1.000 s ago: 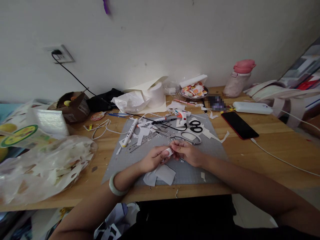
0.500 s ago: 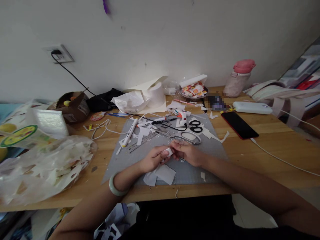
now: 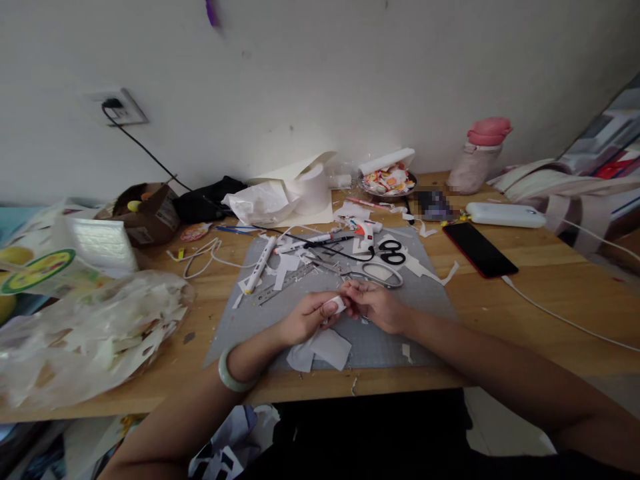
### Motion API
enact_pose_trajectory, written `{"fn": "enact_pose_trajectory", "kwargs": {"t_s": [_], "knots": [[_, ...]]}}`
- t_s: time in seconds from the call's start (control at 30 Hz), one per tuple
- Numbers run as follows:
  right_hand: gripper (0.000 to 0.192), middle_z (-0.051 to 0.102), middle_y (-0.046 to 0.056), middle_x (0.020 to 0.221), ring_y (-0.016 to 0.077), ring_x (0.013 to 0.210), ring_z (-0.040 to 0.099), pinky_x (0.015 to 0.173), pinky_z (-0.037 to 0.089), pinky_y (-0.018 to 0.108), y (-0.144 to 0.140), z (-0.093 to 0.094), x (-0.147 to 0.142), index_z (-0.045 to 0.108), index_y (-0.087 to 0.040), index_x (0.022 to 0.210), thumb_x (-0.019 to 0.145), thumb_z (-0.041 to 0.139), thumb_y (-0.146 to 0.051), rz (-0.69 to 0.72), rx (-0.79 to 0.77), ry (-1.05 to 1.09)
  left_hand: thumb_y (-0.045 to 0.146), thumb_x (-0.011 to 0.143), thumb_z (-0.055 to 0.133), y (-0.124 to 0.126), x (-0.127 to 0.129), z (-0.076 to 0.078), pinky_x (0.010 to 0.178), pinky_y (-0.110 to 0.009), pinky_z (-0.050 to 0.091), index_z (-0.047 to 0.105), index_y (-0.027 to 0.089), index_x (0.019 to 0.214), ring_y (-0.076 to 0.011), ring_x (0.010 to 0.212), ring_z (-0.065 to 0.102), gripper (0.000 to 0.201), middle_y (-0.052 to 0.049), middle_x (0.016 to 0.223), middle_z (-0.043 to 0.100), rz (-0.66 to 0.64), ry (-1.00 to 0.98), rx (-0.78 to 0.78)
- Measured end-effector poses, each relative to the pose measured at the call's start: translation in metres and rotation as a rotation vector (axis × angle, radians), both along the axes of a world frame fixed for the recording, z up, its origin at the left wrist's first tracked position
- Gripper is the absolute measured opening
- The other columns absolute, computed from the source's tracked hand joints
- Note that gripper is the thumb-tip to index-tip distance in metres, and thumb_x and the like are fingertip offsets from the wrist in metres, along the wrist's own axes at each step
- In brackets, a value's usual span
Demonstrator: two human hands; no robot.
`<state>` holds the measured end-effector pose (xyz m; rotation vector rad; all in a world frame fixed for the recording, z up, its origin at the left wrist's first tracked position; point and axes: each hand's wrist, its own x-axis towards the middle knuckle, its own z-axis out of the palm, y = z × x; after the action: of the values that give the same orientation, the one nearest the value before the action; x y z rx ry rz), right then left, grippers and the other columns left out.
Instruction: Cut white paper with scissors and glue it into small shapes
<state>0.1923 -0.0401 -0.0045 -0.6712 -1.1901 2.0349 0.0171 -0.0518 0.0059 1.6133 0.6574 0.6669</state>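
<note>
Wooden desk [image 3: 525, 300] runs under a pale wall, cluttered across its width. At the left of the frame lies a clear plastic bag [image 3: 85, 333] of paper scraps. At centre, on a grey cutting mat [image 3: 250, 320], the left hand [image 3: 303, 319] and right hand [image 3: 377, 307] meet, their fingers closed together on a small white piece [image 3: 336, 305] held just above the mat. Just beyond them lie scissors [image 3: 377, 273]. Right of centre, a red phone [image 3: 479, 250] rests on the desk.

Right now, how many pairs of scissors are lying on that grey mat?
2. The black-handled scissors lie at the mat's far side; the grey-handled scissors lie just beyond the right hand. Paper scraps may hide others.
</note>
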Motion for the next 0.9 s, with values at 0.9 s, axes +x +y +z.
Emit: {"fn": "enact_pose_trajectory", "kwargs": {"t_s": [0.9], "knots": [[0.042, 0.047, -0.003, 0.075, 0.0083, 0.063, 0.042, 0.058, 0.036, 0.023, 0.0039, 0.0049, 0.0031, 0.053, -0.020, 0.089, 0.064, 0.073, -0.047, -0.069, 0.331, -0.219, 0.059, 0.085, 0.041, 0.0022, 0.0001, -0.0027, 0.049, -0.023, 0.027, 0.044, 0.015, 0.063, -0.0085, 0.050, 0.034, 0.049, 0.004, 0.053, 0.040, 0.068, 0.047, -0.025]]}}
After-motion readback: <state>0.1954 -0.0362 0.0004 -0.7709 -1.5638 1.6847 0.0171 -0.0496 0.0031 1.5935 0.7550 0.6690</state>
